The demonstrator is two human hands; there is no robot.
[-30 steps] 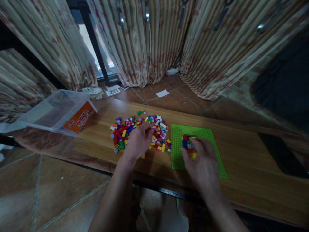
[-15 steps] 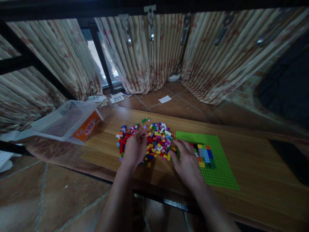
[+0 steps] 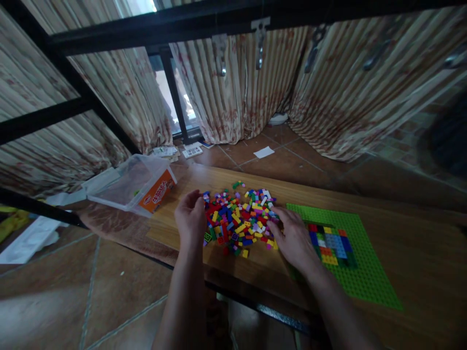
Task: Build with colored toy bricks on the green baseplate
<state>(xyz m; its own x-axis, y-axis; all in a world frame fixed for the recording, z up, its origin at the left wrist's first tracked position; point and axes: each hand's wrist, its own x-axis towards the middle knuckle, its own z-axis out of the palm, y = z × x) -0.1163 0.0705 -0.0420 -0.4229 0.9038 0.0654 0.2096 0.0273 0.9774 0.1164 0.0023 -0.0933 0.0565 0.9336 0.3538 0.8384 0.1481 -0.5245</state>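
A loose pile of small colourful toy bricks (image 3: 237, 218) lies on the wooden table between my two hands. My left hand (image 3: 191, 216) is at the pile's left edge, its fingers curled in toward the thumb; whatever they hold, if anything, is hidden. At the pile's right edge is my right hand (image 3: 294, 238), with thumb and fingers apart beside the nearest bricks. Just right of that hand is a green baseplate (image 3: 372, 262), partly covered by my wrist. A flat block of joined bricks (image 3: 332, 245) in red, blue, white, orange and yellow sits on it.
A clear plastic bin (image 3: 124, 187) with an orange label stands at the table's left end. The wooden table (image 3: 419, 253) has a dark front edge. Beyond it are a tiled floor with a white paper (image 3: 263, 152), striped curtains (image 3: 241, 92) and black metal bars (image 3: 109, 126).
My left hand has moved from over the pile to its left edge, uncovering bricks. My right hand remains at the right edge. The whole view has shifted, so things appear farther right.
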